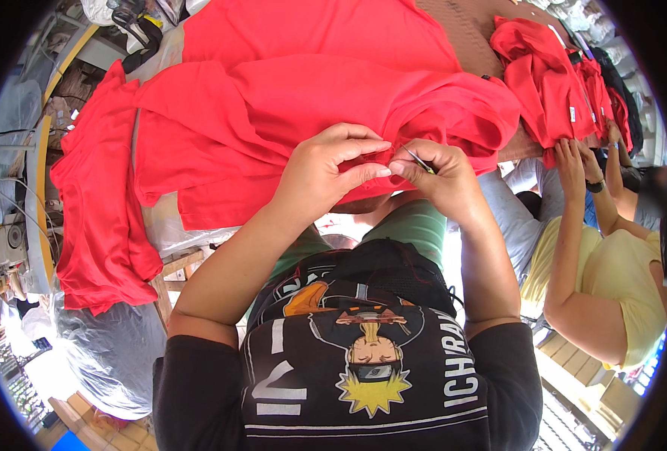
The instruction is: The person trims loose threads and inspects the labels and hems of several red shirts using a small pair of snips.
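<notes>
A wide spread of red cloth (273, 113), apparently a garment, lies over the table in front of me and hangs toward my lap. My left hand (330, 161) is closed, its thumb and fingers pinching a small fold of that cloth. Close beside it, my right hand (442, 177) is closed around a small slim pointed metal tool (419, 160) with a yellowish part. Most of the tool is hidden by the fingers, so its exact kind does not show. The fingertips of both hands nearly meet at the fold.
More red cloth (100, 203) drapes over the table's left end, above a clear plastic-wrapped bundle (115, 353). At right, a co-worker in a yellow top (615, 278) handles another red garment (540, 83) on the brown tabletop (472, 26). Cables and a yellow-edged bench stand far left.
</notes>
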Demonstrator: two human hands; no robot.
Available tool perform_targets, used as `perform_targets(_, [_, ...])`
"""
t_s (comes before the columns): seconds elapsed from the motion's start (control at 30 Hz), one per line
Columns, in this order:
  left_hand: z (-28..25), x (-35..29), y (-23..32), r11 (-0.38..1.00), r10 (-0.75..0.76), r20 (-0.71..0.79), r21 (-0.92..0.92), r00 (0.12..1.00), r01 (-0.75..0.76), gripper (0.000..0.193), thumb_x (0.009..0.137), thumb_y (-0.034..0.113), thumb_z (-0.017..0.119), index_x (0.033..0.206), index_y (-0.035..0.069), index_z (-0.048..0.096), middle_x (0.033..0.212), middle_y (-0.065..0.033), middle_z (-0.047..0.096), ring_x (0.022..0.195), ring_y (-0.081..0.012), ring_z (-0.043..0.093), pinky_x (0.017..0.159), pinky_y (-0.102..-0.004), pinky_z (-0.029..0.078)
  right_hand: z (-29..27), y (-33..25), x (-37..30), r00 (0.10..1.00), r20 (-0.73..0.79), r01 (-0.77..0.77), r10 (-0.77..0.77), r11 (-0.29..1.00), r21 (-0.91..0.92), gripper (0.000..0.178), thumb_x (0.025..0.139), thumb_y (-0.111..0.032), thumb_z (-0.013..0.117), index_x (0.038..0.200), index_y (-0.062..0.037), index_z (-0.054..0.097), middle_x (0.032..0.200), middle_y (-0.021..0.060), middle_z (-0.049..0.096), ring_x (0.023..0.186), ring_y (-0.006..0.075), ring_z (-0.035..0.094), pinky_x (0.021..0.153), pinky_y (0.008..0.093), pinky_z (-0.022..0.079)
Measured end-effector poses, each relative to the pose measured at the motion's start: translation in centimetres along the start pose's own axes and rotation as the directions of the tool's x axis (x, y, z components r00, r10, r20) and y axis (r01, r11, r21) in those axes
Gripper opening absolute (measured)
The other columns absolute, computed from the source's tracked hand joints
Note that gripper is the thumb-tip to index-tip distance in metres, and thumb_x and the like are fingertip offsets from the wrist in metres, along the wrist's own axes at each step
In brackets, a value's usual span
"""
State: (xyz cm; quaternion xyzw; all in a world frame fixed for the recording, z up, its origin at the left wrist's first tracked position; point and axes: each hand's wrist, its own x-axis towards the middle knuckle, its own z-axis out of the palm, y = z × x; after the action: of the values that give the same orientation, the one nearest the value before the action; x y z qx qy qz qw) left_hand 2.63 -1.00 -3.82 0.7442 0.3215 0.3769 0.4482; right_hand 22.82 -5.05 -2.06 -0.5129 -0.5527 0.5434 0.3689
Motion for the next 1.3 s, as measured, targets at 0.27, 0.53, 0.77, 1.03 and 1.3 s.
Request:
perform_targets(0.27, [-0.1,0.3,0.0,0.990,0.010,0.083,0.138,0.996,-0.021,0.020,0.079,0.009,0.075,0.097,0.001,0.071,0.098,-0.0059,0.065,0.089,-0.0150,0.064,0.075,-0.0271,0.051,-1.1,-1.0,0.4,0.995,0.091,-0.051,0.040,0.991,0.120,0.017,0.096,-0.015,0.059,0.098,0.0003,0.066,0.084,0.0031,0.065,0.067,0.0079,0.059,0.053,0.0192,0.050])
perform_targets(0.53, [0.1,0.3,1.1,0.968,-0.224,0.004,0.122,0.975,0.222,0.013,0.086,0.011,0.070,0.094,0.000,0.070,0.084,-0.0081,0.071,0.074,-0.0096,0.065,0.070,-0.0242,0.051,-1.6,0.4,2.5,0.991,-0.110,0.081,-0.073,0.994,0.073,0.021,0.091,-0.006,0.062,0.112,-0.0018,0.067,0.091,0.0021,0.068,0.084,0.0068,0.059,0.078,0.0228,0.048])
perform_targets(0.77, [-0.8,0.3,1.1,0.948,-0.317,0.037,-0.022,0.948,0.318,0.015,0.089,0.010,0.067,0.097,-0.003,0.069,0.089,-0.0068,0.072,0.081,-0.0078,0.064,0.074,-0.0228,0.052,-1.0,0.4,1.4,0.971,-0.173,0.108,-0.164,0.950,-0.293,0.022,0.087,-0.008,0.068,0.107,0.0029,0.066,0.094,0.0047,0.068,0.091,0.0078,0.060,0.082,0.0252,0.049])
perform_targets(1.03, [-0.9,0.2,1.2,0.952,-0.296,0.043,-0.065,0.954,0.299,0.015,0.090,0.010,0.066,0.097,-0.003,0.068,0.087,-0.0055,0.071,0.083,-0.0074,0.064,0.076,-0.0225,0.051,-0.4,-2.0,0.0,0.995,0.040,-0.087,0.095,0.982,-0.170,0.019,0.085,-0.007,0.070,0.099,0.0061,0.067,0.085,0.0062,0.069,0.073,0.0079,0.064,0.063,0.0254,0.053])
perform_targets(1.3, [-0.9,0.1,1.3,0.955,-0.285,0.042,-0.077,0.958,0.288,0.016,0.090,0.011,0.066,0.096,-0.003,0.069,0.086,-0.0046,0.071,0.081,-0.0063,0.062,0.074,-0.0220,0.050,-0.9,-1.5,0.5,0.996,0.066,-0.037,0.060,0.951,-0.307,0.018,0.085,-0.006,0.069,0.097,0.0071,0.068,0.082,0.0072,0.070,0.074,0.0080,0.065,0.063,0.0250,0.054])
